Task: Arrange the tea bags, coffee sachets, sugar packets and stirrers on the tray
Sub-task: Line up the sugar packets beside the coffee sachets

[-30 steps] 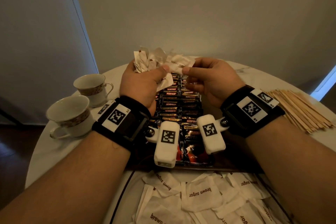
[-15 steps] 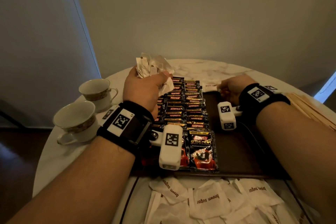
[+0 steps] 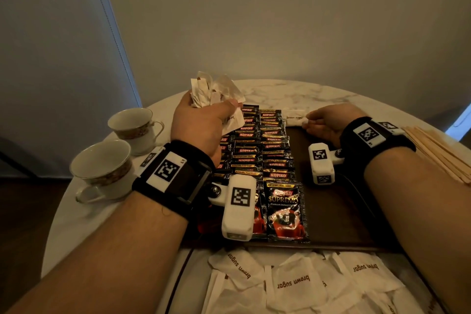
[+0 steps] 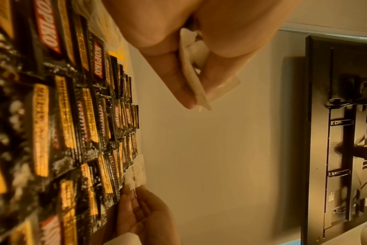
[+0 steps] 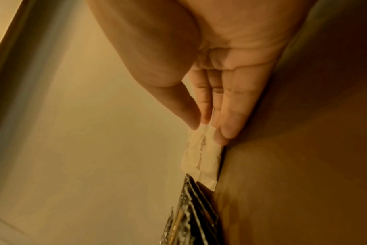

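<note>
R hand [image 3: 328, 122] is no longer up by the L hand [image 3: 201, 125]; it's now down at the far end of the tray [image 3: 339, 211], just beside the coffee sachets [image 3: 265, 145]. The single sugar packet [image 3: 294, 118] it pulled from the bunch [image 3: 214, 89] a sec ago now lies flat there, fingertips [image 5: 220, 132] on its near end. L hand's bunch is one packet lighter and sits a bit further left.

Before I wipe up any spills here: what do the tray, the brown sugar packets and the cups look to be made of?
The tray looks like dark, smooth, matte wood or laminate, though dim light leaves that open. The brown sugar packets look like white matte paper: they crease and crumple. The cups look like glazed ceramic, glossy white with a patterned band.
</note>
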The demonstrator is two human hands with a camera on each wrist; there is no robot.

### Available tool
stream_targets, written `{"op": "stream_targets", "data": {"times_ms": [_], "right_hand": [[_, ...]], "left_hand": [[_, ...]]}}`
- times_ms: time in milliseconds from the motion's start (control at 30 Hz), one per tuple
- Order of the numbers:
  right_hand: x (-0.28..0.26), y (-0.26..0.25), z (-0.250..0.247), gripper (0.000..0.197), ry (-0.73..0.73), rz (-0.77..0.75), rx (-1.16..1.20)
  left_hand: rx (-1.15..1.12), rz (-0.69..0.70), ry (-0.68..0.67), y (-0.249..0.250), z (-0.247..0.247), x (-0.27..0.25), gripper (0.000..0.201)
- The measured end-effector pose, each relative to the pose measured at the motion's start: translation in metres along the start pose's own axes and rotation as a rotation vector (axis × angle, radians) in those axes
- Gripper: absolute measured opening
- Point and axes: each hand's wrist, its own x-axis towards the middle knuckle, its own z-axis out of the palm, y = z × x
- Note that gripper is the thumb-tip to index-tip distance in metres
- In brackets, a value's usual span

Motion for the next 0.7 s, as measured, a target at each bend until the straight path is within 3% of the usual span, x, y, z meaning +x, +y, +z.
{"op": "stream_targets", "data": {"times_ms": [333, 700], "right_hand": [[-0.009, -0.006, -0.005, 0.007, 0.04, -0.033, 0.092], [-0.013, -0.004, -0.003, 0.012, -0.106, -0.023, 0.032]], "left_hand": [[-0.005, -0.053, -0.024, 0.0, 0.003, -0.003, 0.038], [-0.003, -0.115, -0.081, 0.001, 0.006, -0.008, 0.043]]}}
